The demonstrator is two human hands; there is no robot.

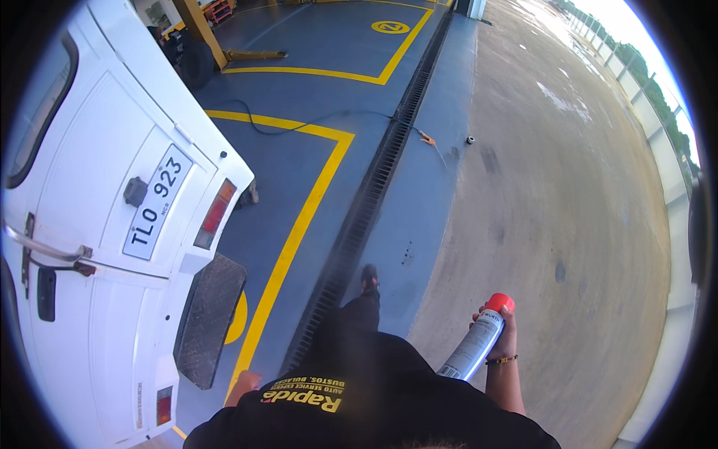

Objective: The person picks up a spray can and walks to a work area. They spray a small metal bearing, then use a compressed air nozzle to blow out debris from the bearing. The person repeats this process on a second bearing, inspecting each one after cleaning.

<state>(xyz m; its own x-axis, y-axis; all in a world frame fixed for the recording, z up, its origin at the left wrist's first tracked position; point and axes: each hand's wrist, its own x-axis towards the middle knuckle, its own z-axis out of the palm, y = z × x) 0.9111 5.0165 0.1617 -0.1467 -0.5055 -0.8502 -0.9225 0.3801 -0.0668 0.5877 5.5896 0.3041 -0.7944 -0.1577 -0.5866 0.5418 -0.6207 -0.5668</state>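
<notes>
My right hand point(508, 342) is wrapped round a silver spray can point(473, 346) with a red cap, out in front of my body on the right. The can leans, cap end up and away from me, its base close to my black shirt point(374, 396). A beaded bracelet point(502, 360) circles that wrist. Low at my left side, my left hand point(246, 382) shows only in part beside the shirt. It is blurred and its fingers cannot be made out. The nearest thing to it is the rear of a white van point(112, 150).
The van's rear step point(212, 322) juts out on my left. A long drain grate point(366, 196) crosses the blue floor beside yellow lines. Ahead lie an air hose point(280, 132) with an orange blow gun point(427, 139) and a small dark round object point(470, 140). A yellow lift post point(200, 34) stands beyond.
</notes>
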